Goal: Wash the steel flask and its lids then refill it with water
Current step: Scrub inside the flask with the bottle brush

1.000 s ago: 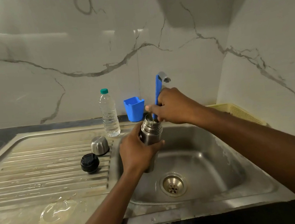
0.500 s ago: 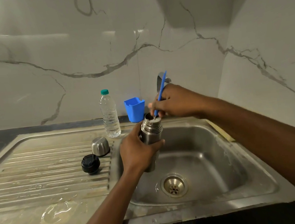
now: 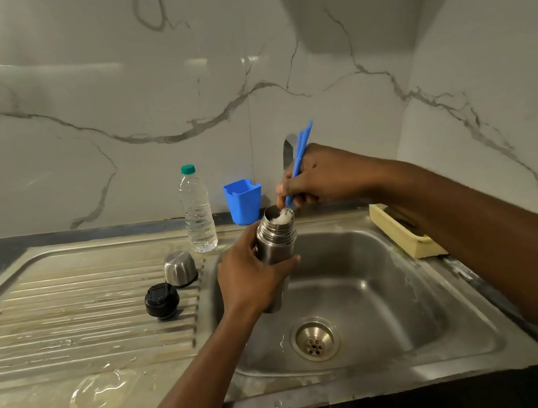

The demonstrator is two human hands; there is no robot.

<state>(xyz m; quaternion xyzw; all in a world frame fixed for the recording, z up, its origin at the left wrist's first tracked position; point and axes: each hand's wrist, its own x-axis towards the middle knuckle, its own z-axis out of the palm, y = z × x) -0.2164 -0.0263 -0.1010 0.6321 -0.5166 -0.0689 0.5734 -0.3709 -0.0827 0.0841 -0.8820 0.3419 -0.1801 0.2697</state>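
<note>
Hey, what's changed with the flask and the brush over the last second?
The right hand tilted the blue brush from upright to leaning right and drew it up, so its white bristles now show at the mouth of the steel flask. The left hand still grips it over the sink; the steel lid and black lid stayed on the drainboard.

Over the stainless steel sink basin (image 3: 377, 292), the left hand (image 3: 251, 285) grips an open cylindrical steel flask (image 3: 276, 240) upright, while the right hand (image 3: 322, 175) holds a blue-handled bottle brush (image 3: 300, 154) whose white bristles sit in the flask's mouth. On the ribbed draining board (image 3: 71, 328) to the left, a domed steel cap (image 3: 180, 269) and a black round stopper lid (image 3: 162, 301) stand just beside each other.
</note>
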